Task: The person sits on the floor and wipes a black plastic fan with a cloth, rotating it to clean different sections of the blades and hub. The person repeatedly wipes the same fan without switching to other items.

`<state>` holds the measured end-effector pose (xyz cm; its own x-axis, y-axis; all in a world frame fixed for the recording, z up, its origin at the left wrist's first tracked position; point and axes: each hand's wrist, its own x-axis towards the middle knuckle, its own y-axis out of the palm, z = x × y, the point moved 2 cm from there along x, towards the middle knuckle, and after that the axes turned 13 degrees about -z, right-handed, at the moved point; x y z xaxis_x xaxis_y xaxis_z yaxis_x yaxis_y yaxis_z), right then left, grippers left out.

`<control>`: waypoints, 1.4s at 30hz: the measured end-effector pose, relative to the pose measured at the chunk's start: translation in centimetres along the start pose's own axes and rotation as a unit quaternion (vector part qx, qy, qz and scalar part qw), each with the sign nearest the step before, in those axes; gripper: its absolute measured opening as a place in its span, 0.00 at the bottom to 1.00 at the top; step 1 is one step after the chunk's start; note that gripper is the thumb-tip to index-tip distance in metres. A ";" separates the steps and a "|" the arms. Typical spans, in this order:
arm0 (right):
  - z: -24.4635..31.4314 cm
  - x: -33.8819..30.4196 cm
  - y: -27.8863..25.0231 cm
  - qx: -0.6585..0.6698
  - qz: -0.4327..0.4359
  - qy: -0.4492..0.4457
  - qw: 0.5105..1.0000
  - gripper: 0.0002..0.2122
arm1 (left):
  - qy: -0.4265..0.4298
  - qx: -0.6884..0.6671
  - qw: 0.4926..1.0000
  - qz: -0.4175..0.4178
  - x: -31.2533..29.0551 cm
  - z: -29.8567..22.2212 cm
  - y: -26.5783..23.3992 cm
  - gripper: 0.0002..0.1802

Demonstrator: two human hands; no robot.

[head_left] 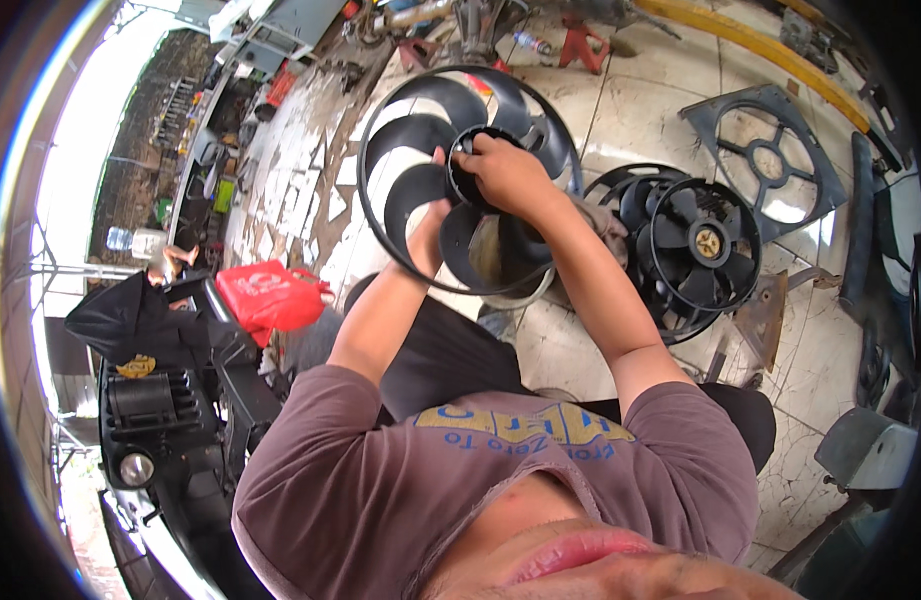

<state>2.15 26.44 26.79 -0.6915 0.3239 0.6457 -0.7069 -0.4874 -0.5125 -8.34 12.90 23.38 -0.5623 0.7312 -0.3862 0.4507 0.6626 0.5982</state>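
Observation:
A large black radiator fan wheel (417,133) with curved blades and an outer ring is held up in front of me, tilted, above my lap. My left hand (430,228) holds it from the left, partly hidden behind the blades, with some fingers showing near the hub. Over the hub (463,186), a round open cup, my right hand (507,177) has bent fingers gripping its rim and reaching inside. Whether those fingers pinch some small part as well, I cannot make out. To the right, a smaller black fan (686,208) with a brass-coloured centre lies against another dark fan assembly.
A black fan shroud (818,187) lies on the tiled floor at the far right, below a yellow beam (755,42). Red jack stands (583,50) stand at the back. A rusty bracket (764,318) lies at right. On the left are a red bag (268,297) and a black vehicle (160,405).

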 end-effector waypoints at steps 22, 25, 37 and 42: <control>2.5 -0.3 -1.7 -0.045 -0.027 0.003 0.999 0.15 | -0.008 0.007 0.998 -0.057 -0.8 -0.2 -0.1 0.53; 1.8 -0.1 -2.2 -0.035 -0.027 0.012 0.999 0.13 | -0.035 -0.028 0.998 -0.051 -1.2 0.2 0.4 0.53; 0.8 0.4 0.6 0.136 -0.165 0.117 0.970 0.08 | 0.025 -0.006 0.998 -0.065 -1.2 0.4 0.6 0.46; -0.6 0.1 2.6 0.170 -0.114 0.061 0.977 0.09 | 0.133 0.105 0.976 -0.135 -0.9 0.7 0.1 0.42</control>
<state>0.16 25.73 25.19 -0.5486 0.5402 0.6381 -0.7694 -0.6249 -0.1324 -7.33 12.39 23.29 -0.8280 0.4760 -0.2964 0.3782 0.8644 0.3314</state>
